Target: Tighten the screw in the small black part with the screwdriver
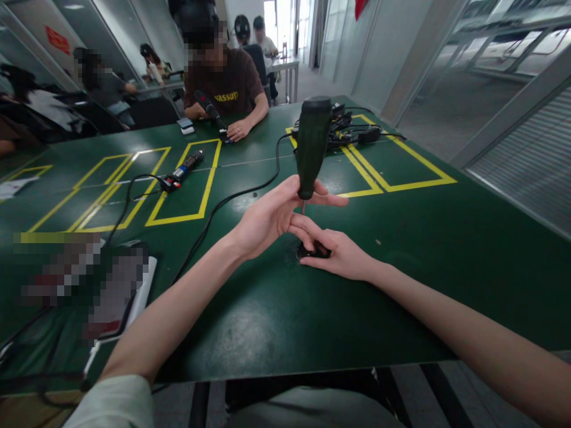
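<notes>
An upright dark electric screwdriver point(313, 142) stands over the table in front of me, its thin shaft point(304, 207) pointing down. My left hand point(274, 214) is around the tool's lower end, thumb side against it, with some fingers stretched out to the right behind it. Below, my right hand point(348, 252) presses a small black part point(316, 252) to the green tabletop point(285, 315), thumb in front and fingers on top. Fingers of both hands overlap near the shaft. Where the tip meets the part is hidden by my fingers.
A bundle of black cables point(345, 131) lies beyond the screwdriver. Another corded tool point(185, 169) rests to the left inside yellow tape. Two blurred phone-like devices point(120, 291) lie at the near left. Across the table, a person point(227, 83) holds a dark tool.
</notes>
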A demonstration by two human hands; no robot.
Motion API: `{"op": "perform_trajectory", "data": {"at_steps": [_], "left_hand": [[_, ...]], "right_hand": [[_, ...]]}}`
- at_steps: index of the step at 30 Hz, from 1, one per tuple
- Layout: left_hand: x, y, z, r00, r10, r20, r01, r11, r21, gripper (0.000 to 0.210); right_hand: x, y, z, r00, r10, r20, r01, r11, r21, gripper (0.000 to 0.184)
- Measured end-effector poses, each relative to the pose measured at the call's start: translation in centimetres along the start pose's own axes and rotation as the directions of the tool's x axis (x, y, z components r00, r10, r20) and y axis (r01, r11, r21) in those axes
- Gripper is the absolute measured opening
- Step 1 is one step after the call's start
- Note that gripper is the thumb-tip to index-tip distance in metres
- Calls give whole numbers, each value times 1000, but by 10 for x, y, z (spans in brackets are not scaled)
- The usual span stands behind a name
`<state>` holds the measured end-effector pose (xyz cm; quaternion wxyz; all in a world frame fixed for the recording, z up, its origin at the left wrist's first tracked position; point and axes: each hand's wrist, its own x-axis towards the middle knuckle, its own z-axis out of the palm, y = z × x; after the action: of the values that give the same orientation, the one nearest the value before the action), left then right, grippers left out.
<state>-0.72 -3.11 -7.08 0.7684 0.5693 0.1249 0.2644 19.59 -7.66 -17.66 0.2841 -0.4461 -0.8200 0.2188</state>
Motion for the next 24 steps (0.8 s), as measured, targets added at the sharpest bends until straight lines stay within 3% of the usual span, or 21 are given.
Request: {"op": "perform_trajectory", "data": {"at_steps": [7,15,24], "left_hand": [[-1,7,2,985,121,-123,-90,968,233,40],[0,6,3,916,296,-272,-175,902,394,55],[-4,13,2,936,255,-244,-125,886,446,40]], "right_hand": [[1,0,1,1000,29,11,-29,1000,6,35],[1,1,-1,999,34,26,-34,999,-5,39],[-1,1,0,1000,12,21,-11,999,-30,39]]}}
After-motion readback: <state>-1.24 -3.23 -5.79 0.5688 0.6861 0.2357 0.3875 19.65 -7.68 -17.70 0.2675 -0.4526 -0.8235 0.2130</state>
